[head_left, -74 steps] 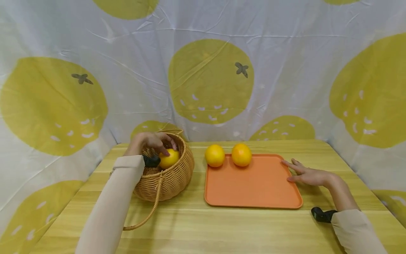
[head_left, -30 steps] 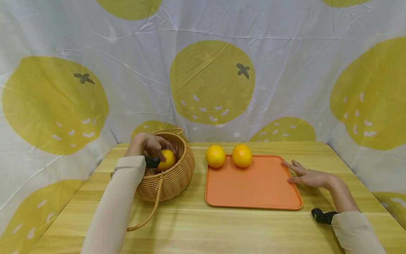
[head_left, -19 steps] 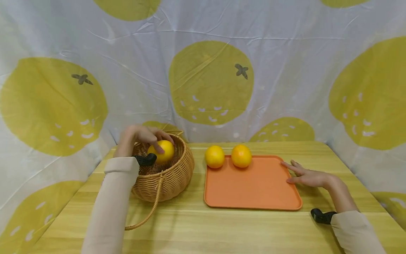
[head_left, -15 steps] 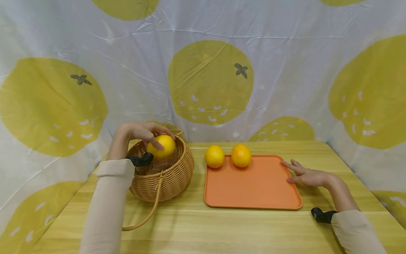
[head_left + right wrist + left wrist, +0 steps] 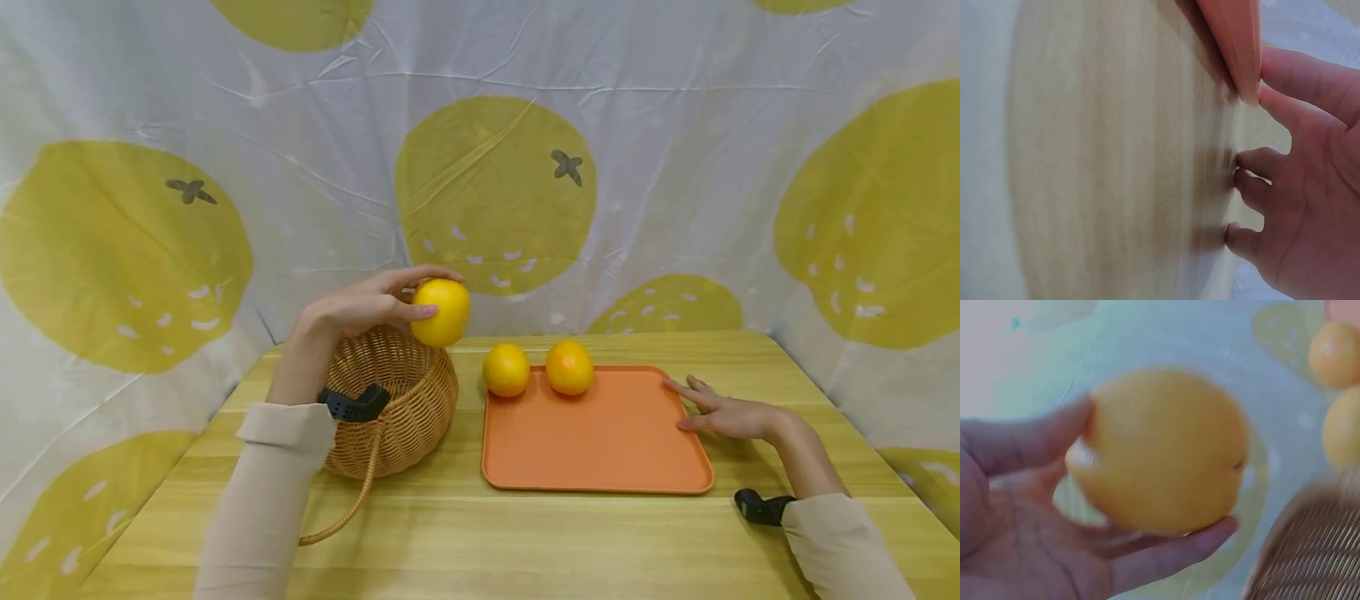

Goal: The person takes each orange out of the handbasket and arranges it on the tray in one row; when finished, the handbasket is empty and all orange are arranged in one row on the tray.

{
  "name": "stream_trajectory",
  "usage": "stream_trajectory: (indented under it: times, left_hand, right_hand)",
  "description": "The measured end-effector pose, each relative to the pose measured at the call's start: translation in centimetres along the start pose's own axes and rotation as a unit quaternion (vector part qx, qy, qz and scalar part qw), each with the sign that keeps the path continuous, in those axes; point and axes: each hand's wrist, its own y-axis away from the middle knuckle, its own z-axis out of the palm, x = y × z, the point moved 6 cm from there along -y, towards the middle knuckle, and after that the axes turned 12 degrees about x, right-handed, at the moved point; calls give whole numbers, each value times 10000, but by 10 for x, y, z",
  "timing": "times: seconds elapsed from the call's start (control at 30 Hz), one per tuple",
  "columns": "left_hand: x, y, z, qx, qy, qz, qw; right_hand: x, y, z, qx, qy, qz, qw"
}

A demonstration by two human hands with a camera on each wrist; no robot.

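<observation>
My left hand (image 5: 360, 312) grips an orange (image 5: 446, 313) between thumb and fingers, up above the right rim of the wicker basket (image 5: 416, 429). In the left wrist view the orange (image 5: 1166, 450) is blurred, the thumb on one side and the fingers along the other. On the right, my right hand (image 5: 738, 417) lies with fingers spread, thumb and a fingertip touching the edge of the orange-coloured tray (image 5: 592, 454). The right wrist view has other fingertips of that hand (image 5: 1316, 194) resting on the table by the tray corner (image 5: 1238, 50).
Two more oranges are at the tray's back left: one (image 5: 506, 370) over its corner, the other (image 5: 570, 367) on its back edge. A basket handle (image 5: 358, 504) droops onto the wooden table (image 5: 525, 546). Behind hangs a fruit-print curtain (image 5: 660, 192).
My left hand has lifted the orange up out of the basket and carried it right, over the rim. The right hand, the tray and the other oranges have stayed put.
</observation>
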Motion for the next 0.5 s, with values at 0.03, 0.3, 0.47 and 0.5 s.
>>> stream_trajectory:
  times: [0.03, 0.3, 0.47, 0.5]
  left_hand:
    - [1, -3, 5, 103, 128, -58, 9998]
    - [7, -24, 39, 626, 731, -305, 9949]
    - [9, -32, 66, 692, 899, -366, 9929]
    - [10, -34, 71, 715, 964, -379, 9920]
  right_hand:
    - [1, 0, 0, -1, 3, 8, 10000]
    - [2, -2, -2, 30, 100, 10, 9999]
    - [3, -3, -3, 24, 128, -19, 9999]
    - [3, -3, -3, 26, 133, -27, 9999]
